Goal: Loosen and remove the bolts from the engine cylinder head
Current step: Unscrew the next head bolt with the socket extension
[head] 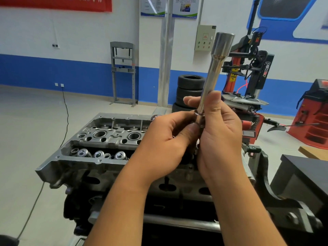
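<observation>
Both hands are up in front of the chest, above the cylinder head point(106, 137). The right hand point(220, 132) is gripping a long socket tool point(215, 68), fingers curled round its lower shaft, the wide socket end standing well above the fingertips and tilting right. The left hand point(165, 139) is pinching at a small metal ring point(198, 113) round the shaft, right between its thumb and fingertips. Whether a bolt is sitting there, I cannot tell. The open head is lying below and behind the knuckles.

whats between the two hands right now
In the head view, a long chrome socket tool stands tilted between the left hand and right hand, above the cylinder head; both hands grip its lower end.
</observation>
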